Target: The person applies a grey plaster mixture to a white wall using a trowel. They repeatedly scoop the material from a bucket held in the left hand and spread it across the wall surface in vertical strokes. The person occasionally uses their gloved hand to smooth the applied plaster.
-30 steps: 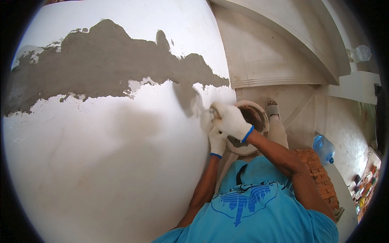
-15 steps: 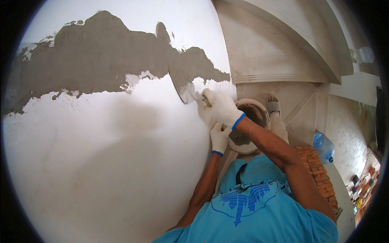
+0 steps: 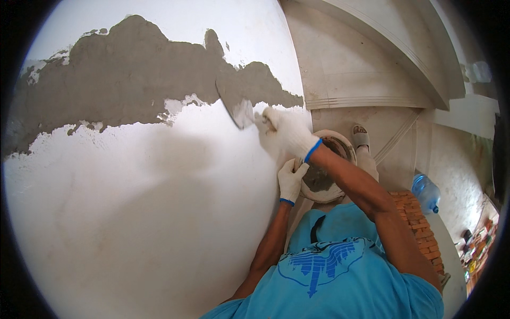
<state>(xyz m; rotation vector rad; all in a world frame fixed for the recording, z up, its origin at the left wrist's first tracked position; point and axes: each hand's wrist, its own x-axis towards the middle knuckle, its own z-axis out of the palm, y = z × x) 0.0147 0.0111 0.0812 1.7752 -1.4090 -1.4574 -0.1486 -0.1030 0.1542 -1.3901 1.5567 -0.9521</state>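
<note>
I have white knitted gloves with blue cuffs on both hands. My right hand (image 3: 292, 135) is closed on the handle of a trowel (image 3: 239, 111), whose blade lies against a band of grey mortar (image 3: 122, 69) on the white wall (image 3: 106, 218), at the band's lower edge. My left hand (image 3: 289, 183), lower beside the wall, has its fingers curled on the left rim of a round bucket (image 3: 336, 192) with grey mix inside, partly hidden by my right forearm.
My sandalled foot (image 3: 361, 135) is right of the bucket. Stacked red bricks (image 3: 419, 228) and a blue water jug (image 3: 425, 194) lie to my right. Moulded beige trim (image 3: 372, 101) borders the wall's right. A pile of rubble (image 3: 481, 244) is at the far right.
My right hand and the trowel have moved up and left onto the mortar band, the blade now tilted across its lower edge. My left hand has shifted slightly up and right.
</note>
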